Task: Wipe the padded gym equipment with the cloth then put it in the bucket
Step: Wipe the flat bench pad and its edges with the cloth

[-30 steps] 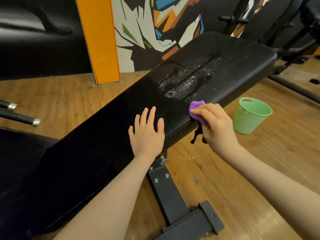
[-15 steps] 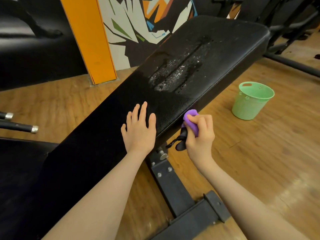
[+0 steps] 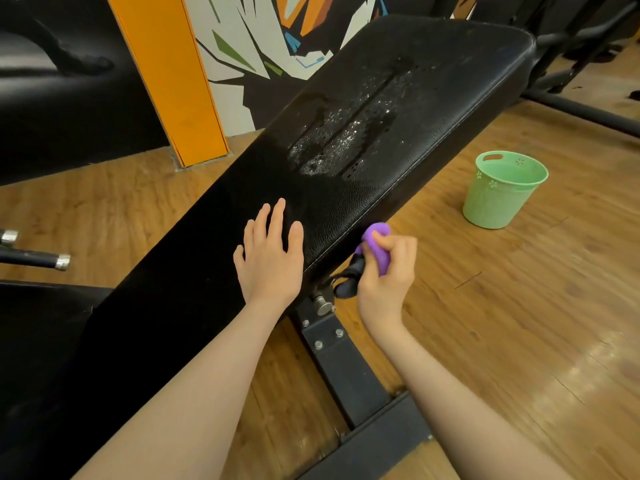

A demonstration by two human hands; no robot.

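right hand (image 3: 384, 271) with purple cloth (image 3: 379, 245) slid back along bench edge (image 3: 374, 206)

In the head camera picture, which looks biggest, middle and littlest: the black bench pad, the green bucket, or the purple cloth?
1. Black bench pad
2. Green bucket
3. Purple cloth, bunched in the right hand, so partly hidden.

No legible text, label, brand, number or sign observed on any surface. The wall mural (image 3: 277, 46) carries angular colour shapes only, no lettering. The green bucket (image 3: 498, 199) shows small embossed flower motifs, no wording. The black bench pad (image 3: 398, 109) and the orange pillar (image 3: 169, 81) bear no markings that can be read.
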